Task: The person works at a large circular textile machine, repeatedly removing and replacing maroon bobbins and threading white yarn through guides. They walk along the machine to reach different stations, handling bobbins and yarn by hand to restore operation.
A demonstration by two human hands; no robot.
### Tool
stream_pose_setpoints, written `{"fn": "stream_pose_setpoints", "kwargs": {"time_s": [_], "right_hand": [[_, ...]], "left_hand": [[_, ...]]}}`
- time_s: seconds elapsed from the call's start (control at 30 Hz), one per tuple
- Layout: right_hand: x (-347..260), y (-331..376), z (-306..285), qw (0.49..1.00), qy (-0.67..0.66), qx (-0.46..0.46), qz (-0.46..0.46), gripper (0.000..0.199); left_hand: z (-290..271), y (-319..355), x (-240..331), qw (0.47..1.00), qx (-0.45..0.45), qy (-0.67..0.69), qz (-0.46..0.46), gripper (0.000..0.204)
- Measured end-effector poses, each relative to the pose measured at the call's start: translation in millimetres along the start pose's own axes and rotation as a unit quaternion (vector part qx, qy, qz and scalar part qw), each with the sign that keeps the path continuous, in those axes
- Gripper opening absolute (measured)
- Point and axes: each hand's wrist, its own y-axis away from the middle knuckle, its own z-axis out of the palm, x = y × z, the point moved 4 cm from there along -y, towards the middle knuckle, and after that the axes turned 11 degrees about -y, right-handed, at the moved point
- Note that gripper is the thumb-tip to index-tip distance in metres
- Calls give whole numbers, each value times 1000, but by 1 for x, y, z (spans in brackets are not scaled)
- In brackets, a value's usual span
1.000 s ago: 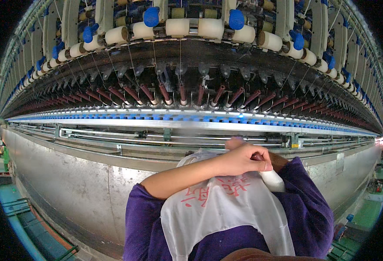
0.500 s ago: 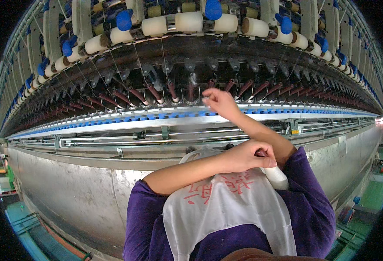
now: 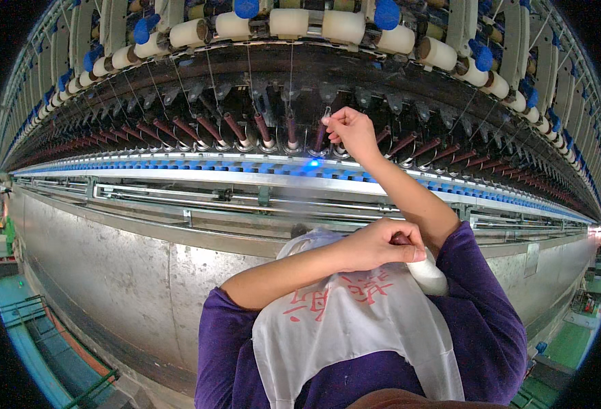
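Note:
My left hand (image 3: 386, 245) is closed around the dark red end of a bobbin wound with white yarn (image 3: 426, 273), held low in front of my apron. My right hand (image 3: 352, 131) reaches up to the spinning frame, thumb and forefinger pinched at the top of a thin dark red bobbin (image 3: 321, 140) on its spindle. Whatever lies between those fingertips is too small to make out. A small wire guide shows just above them. Several similar dark red bobbins (image 3: 262, 128) stand in the row on both sides.
White rollers (image 3: 342, 27) and blue knobs (image 3: 387, 13) run above the bobbins. Below the row is a rail with blue parts (image 3: 246, 167), where a blue light (image 3: 314, 163) glows. A metal panel (image 3: 137, 273) spans the machine's lower front.
The view has shifted slightly to the right. My right hand has risen to the top of a bobbin, its fingers drawn together. The left hand keeps hold of the yarn bobbin.

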Motion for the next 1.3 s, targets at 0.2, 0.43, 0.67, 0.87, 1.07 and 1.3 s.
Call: {"fn": "stream_pose_setpoints", "kwargs": {"time_s": [0.2,0.43,0.67,0.87,1.07,1.3], "right_hand": [[16,1,-8,998,70,-3,9,19],[98,49,-57,880,431,-198,-8,23],[223,170,-189,686,560,-363,291,32],[201,163,-239,816,482,-264,180,43],[-22,93,-193,919,385,-83,-32,25],[-276,79,-192,876,338,50,-340,23]], "left_hand": [[3,-3,-3,1000,-18,8,-7,17],[4,-9,-3,999,-37,-1,-12,17],[11,-23,-7,998,-55,-26,-26,17],[20,-39,5,1000,-27,-11,-4,14],[-29,-25,14,971,173,-167,-5,9],[-65,46,-1,826,403,-386,-78,15]]}}
